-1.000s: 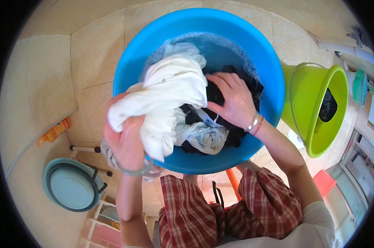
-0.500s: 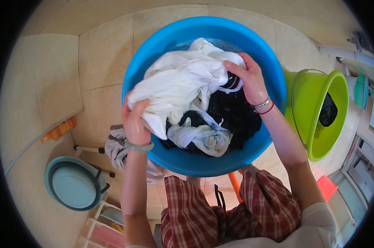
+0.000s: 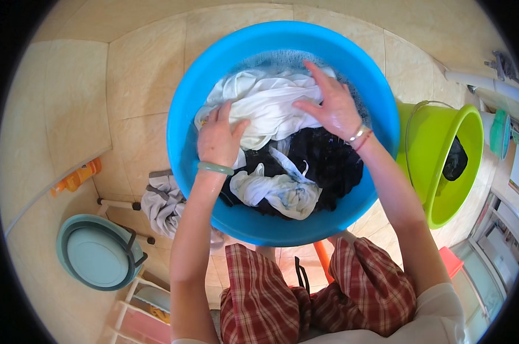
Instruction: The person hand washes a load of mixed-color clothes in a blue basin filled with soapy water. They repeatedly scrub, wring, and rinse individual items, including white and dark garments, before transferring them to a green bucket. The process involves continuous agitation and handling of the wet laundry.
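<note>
A large round blue basin point(image 3: 271, 236) holds soapy water point(image 3: 282, 58) and wet laundry. In its far half lies a bunched white garment point(image 3: 271, 106), partly in the water. My left hand point(image 3: 219, 140), with a pale green bangle at the wrist, rests on the garment's left side, fingers apart. Over its right side is my right hand point(image 3: 335, 112), thumb and fingers spread, gripping nothing. Nearer to me in the basin are dark clothes point(image 3: 325, 157), with a twisted whitish cloth point(image 3: 282, 194) with bluish stains lying on top.
Right of the basin a lime-green bucket point(image 3: 418, 135) lies tilted, with a black object point(image 3: 455, 159) inside. At left are a crumpled grey cloth point(image 3: 161, 206), a pale teal basin point(image 3: 99, 259) and an orange bottle point(image 3: 79, 175). My knees are at the basin's near edge.
The white garment, held up and stretched between both hands before, now lies lower in the basin. Both hands have let it go; the left has moved right and inward, over the basin.
</note>
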Action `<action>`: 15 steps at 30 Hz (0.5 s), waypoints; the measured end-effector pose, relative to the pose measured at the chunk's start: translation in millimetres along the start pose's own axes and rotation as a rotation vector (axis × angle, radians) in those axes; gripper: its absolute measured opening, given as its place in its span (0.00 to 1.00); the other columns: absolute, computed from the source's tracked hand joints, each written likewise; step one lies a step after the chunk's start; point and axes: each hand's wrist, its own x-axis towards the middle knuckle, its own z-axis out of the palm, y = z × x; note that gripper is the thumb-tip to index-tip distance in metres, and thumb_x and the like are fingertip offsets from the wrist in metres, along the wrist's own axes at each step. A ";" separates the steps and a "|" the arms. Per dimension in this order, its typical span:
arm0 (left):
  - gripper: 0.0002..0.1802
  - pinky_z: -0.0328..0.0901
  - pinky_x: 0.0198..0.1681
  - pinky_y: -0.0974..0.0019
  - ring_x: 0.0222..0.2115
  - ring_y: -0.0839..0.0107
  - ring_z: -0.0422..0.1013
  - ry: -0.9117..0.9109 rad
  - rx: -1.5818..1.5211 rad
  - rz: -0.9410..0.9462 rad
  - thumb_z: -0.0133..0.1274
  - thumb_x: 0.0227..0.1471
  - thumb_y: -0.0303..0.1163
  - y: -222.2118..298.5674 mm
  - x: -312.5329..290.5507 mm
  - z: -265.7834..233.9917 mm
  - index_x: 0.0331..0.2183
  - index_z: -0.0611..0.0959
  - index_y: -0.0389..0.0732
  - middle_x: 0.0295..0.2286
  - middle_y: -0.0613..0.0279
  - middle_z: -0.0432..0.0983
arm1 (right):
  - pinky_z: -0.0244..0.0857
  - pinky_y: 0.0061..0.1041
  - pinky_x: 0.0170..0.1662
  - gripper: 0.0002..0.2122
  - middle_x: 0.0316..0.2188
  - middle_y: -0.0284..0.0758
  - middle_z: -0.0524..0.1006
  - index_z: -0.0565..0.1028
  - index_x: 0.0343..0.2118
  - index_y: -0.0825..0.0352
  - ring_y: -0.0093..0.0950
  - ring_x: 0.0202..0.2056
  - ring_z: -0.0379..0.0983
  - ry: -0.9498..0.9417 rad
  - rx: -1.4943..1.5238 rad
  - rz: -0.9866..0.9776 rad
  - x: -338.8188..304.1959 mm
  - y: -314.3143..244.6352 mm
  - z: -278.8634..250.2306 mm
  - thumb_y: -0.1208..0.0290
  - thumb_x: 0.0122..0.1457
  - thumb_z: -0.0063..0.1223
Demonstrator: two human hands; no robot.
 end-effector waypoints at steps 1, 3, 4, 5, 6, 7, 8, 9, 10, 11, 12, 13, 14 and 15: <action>0.31 0.65 0.48 0.52 0.47 0.45 0.69 0.003 0.034 0.019 0.56 0.53 0.45 -2.7 -2.6 6.1 0.54 0.72 0.38 0.52 0.45 0.68 | 0.66 0.38 0.48 0.30 0.47 0.42 0.75 0.70 0.53 0.59 0.42 0.48 0.71 -0.068 -0.124 -0.017 3.2 -2.1 4.9 0.49 0.50 0.61; 0.29 0.66 0.47 0.52 0.47 0.45 0.69 0.011 0.062 0.045 0.58 0.50 0.44 -8.6 -9.7 20.7 0.51 0.72 0.39 0.52 0.46 0.67 | 0.67 0.39 0.47 0.29 0.47 0.42 0.74 0.70 0.52 0.56 0.42 0.46 0.72 -0.224 -0.056 0.153 -0.3 2.8 15.9 0.49 0.49 0.62; 0.27 0.65 0.47 0.51 0.47 0.45 0.69 -0.069 0.049 0.049 0.59 0.49 0.43 -11.9 -15.7 24.7 0.48 0.73 0.40 0.53 0.45 0.66 | 0.68 0.39 0.46 0.28 0.47 0.41 0.74 0.71 0.52 0.54 0.42 0.45 0.73 -0.301 -0.018 0.237 -4.0 5.7 24.1 0.49 0.48 0.62; 0.26 0.65 0.47 0.51 0.48 0.45 0.68 -0.148 0.031 0.057 0.60 0.48 0.42 -10.6 -20.1 27.6 0.45 0.73 0.40 0.53 0.45 0.66 | 0.69 0.40 0.44 0.27 0.43 0.40 0.77 0.71 0.51 0.53 0.42 0.43 0.75 -0.246 0.071 0.194 -15.8 18.2 31.6 0.50 0.48 0.62; 0.24 0.65 0.47 0.51 0.48 0.45 0.68 -0.223 0.018 0.060 0.62 0.46 0.41 -10.9 -24.4 29.1 0.42 0.73 0.40 0.54 0.45 0.65 | 0.69 0.38 0.44 0.25 0.37 0.40 0.79 0.73 0.48 0.58 0.42 0.42 0.76 -0.280 0.127 0.237 -22.5 18.0 32.7 0.53 0.47 0.64; 0.20 0.65 0.48 0.52 0.50 0.45 0.67 -0.209 -0.001 0.079 0.64 0.42 0.35 -11.9 -29.0 33.9 0.35 0.72 0.40 0.56 0.46 0.62 | 0.69 0.36 0.43 0.23 0.34 0.39 0.79 0.73 0.44 0.60 0.42 0.40 0.76 -0.250 0.261 0.250 -32.3 16.8 32.2 0.57 0.46 0.66; 0.20 0.65 0.49 0.53 0.50 0.45 0.66 -0.181 -0.050 0.125 0.65 0.41 0.33 -11.9 -33.9 30.5 0.34 0.72 0.40 0.57 0.46 0.62 | 0.69 0.33 0.42 0.20 0.31 0.38 0.79 0.74 0.40 0.63 0.41 0.37 0.76 -0.220 0.395 0.264 -43.4 13.3 28.6 0.61 0.45 0.67; 0.20 0.64 0.49 0.54 0.51 0.45 0.66 -0.154 -0.105 0.173 0.65 0.40 0.32 -12.3 -40.0 28.1 0.33 0.72 0.40 0.57 0.46 0.61 | 0.69 0.32 0.41 0.19 0.30 0.37 0.78 0.74 0.38 0.64 0.40 0.36 0.76 -0.226 0.468 0.275 -54.1 11.0 19.6 0.63 0.44 0.68; 0.20 0.64 0.50 0.54 0.51 0.45 0.66 -0.127 -0.159 0.222 0.65 0.40 0.31 -12.3 -46.3 25.2 0.32 0.72 0.40 0.58 0.46 0.60 | 0.69 0.31 0.40 0.18 0.29 0.37 0.77 0.74 0.36 0.65 0.39 0.34 0.75 -0.231 0.540 0.285 -64.0 9.6 5.9 0.65 0.43 0.69; 0.20 0.64 0.51 0.56 0.51 0.47 0.66 -0.099 -0.167 0.219 0.66 0.37 0.28 -12.5 -54.0 19.3 0.31 0.72 0.40 0.58 0.47 0.62 | 0.68 0.30 0.39 0.17 0.29 0.36 0.76 0.74 0.33 0.66 0.39 0.32 0.74 -0.237 0.616 0.292 -72.3 3.2 -8.9 0.68 0.42 0.70; 0.20 0.64 0.51 0.56 0.51 0.47 0.67 -0.094 -0.221 0.224 0.67 0.36 0.28 -13.3 -59.6 17.2 0.31 0.72 0.40 0.56 0.48 0.65 | 0.65 0.28 0.40 0.15 0.27 0.33 0.74 0.73 0.30 0.65 0.35 0.33 0.71 -0.209 0.647 0.308 -82.4 -4.6 -22.1 0.71 0.42 0.70; 0.21 0.64 0.50 0.56 0.50 0.48 0.67 -0.089 -0.264 0.218 0.67 0.35 0.29 -15.8 -67.4 12.5 0.30 0.72 0.41 0.54 0.48 0.67 | 0.63 0.28 0.43 0.13 0.29 0.32 0.74 0.74 0.29 0.64 0.34 0.38 0.71 -0.187 0.396 0.126 -84.6 -13.8 -38.7 0.72 0.42 0.69; 0.21 0.64 0.50 0.56 0.49 0.48 0.68 -0.085 -0.314 0.220 0.67 0.35 0.29 -15.2 -71.4 8.7 0.30 0.71 0.41 0.53 0.49 0.70 | 0.60 0.29 0.46 0.11 0.29 0.31 0.75 0.74 0.26 0.63 0.33 0.42 0.70 -0.125 0.159 -0.003 -82.9 -28.9 -58.4 0.73 0.43 0.68; 0.21 0.66 0.47 0.57 0.44 0.52 0.71 -0.145 -0.247 0.156 0.68 0.34 0.30 -12.7 -75.2 2.2 0.32 0.74 0.41 0.42 0.54 0.77 | 0.62 0.28 0.44 0.11 0.30 0.31 0.74 0.73 0.27 0.63 0.33 0.40 0.71 -0.029 0.123 -0.118 -73.2 -44.8 -72.2 0.73 0.42 0.68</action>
